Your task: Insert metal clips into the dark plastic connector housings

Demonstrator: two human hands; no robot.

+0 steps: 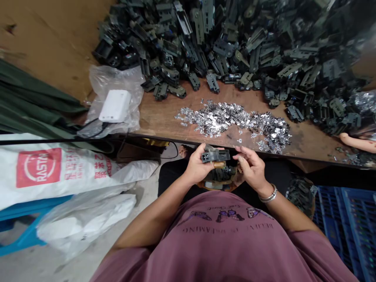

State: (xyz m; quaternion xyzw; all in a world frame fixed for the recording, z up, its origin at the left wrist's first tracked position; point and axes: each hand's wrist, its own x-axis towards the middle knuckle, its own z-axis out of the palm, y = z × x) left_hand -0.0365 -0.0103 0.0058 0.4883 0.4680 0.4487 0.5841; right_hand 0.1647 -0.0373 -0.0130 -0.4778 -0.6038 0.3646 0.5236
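Hand, left (196, 166): holds 1 dark part (216, 156) | hand, right (252, 168): contents unclear | 1 white box (115, 105)

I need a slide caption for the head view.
Left hand holding a dark part, right hand beside it, before a table with shiny pieces and piled parts.

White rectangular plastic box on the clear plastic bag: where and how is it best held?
Probably by its two long sides, from above: the white rectangular plastic box lies flat, top uncovered, narrower across them. This grip should avoid the black cable at its near end.
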